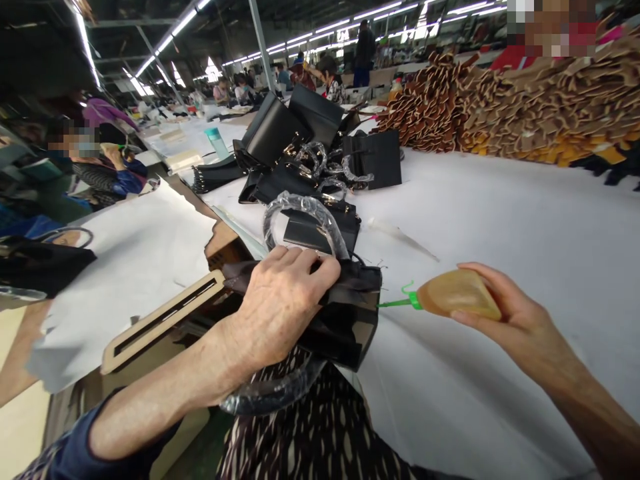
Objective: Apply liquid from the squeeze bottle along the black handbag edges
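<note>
A black handbag (357, 320) lies tilted at the table's near edge, its handles (305, 207) wrapped in clear plastic. My left hand (285, 300) is closed over the bag's upper edge, gripping it; its fingertips are partly hidden. In my right hand (500, 300) is a squeeze bottle (457, 293) of yellowish liquid, held sideways. The bottle's thin green nozzle (395, 303) points left, with its tip at the bag's right side. Whether the tip touches the bag I cannot tell.
Several black handbags (320, 153) are piled behind on the white-covered table (500, 220). Brown leather pieces (540, 107) are stacked at the back right. A pale slotted board (165, 323) sticks out at left. A turquoise-capped bottle (216, 142) stands beyond. A co-worker (100, 167) sits at far left.
</note>
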`<control>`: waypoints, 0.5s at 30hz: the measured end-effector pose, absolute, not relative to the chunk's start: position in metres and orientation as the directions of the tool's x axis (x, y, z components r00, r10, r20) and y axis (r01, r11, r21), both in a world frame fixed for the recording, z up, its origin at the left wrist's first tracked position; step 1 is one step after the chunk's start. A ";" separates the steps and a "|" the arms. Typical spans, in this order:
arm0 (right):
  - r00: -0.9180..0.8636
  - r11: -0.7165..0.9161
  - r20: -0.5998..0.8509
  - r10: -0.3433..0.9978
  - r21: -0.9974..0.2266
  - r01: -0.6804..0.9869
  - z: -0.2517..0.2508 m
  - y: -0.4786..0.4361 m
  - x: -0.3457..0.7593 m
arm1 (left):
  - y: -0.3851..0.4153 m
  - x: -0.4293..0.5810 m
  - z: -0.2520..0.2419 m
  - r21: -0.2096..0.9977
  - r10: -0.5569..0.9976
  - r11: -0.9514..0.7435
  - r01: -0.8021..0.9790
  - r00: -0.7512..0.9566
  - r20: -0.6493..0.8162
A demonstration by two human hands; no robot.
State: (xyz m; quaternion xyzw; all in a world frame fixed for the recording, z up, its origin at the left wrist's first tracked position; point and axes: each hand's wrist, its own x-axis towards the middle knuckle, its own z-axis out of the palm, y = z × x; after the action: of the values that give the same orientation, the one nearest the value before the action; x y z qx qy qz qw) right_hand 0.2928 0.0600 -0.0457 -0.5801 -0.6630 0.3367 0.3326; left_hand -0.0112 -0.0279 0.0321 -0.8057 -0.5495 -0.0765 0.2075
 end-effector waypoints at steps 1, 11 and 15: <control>-0.107 0.092 0.040 0.993 -0.834 0.544 -0.048 0.058 0.294 | -0.031 -0.011 0.030 -0.252 0.849 -0.316 0.915 0.391 0.355; -0.074 0.027 -0.015 0.997 -0.845 0.534 -0.056 0.044 0.293 | -0.053 -0.005 0.004 -0.250 0.763 -0.329 0.911 0.412 0.497; -0.056 0.024 -0.006 0.998 -0.852 0.523 -0.057 0.042 0.292 | -0.057 -0.004 -0.007 -0.224 0.773 -0.347 0.911 0.413 0.482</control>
State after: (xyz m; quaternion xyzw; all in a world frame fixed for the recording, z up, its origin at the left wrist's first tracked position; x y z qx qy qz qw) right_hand 0.2917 0.0416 -0.0571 -0.6008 -0.6332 0.3565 0.3333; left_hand -0.0040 -0.0565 -0.0072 -0.8074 -0.5212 -0.1475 0.2340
